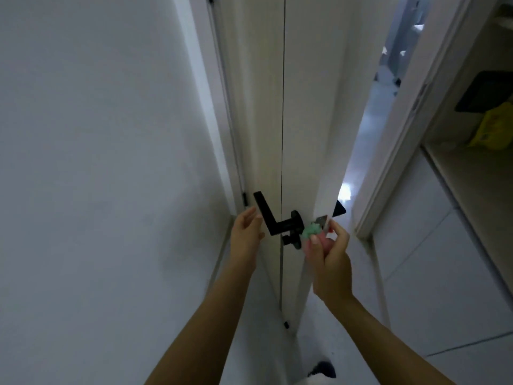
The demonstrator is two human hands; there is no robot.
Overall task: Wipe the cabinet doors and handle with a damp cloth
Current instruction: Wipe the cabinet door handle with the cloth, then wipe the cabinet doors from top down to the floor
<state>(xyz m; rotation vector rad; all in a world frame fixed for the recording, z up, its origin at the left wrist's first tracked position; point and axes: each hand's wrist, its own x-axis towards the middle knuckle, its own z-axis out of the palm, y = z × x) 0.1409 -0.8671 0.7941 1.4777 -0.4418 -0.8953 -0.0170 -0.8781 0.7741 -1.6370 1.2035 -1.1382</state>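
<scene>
Gripping a bunched green-and-pink cloth (312,234), the right hand (331,259) has fingers and thumb curled round it, pressing the wad against the base of the black lever handle (273,219) and the door edge by the metal latch plate (322,220). Left hand (247,234) is up beside the lever's long arm, fingers straight and relaxed, holding nothing; can't tell if fingertips touch the lever or the door face. White door (302,120) stands ajar, seen edge-on, thin dark vertical seam running down its face. Second black lever tip (339,209) pokes out on the far side of the door. Plain white wall (97,162) fills the left. Lit room and pale floor visible through the gap at right of the door. Far right: white frame, open shelf (472,173) with a yellow packet (491,129) and a dark object (483,93) above it, blurry. Dark shoe toe (323,369) at bottom centre.
</scene>
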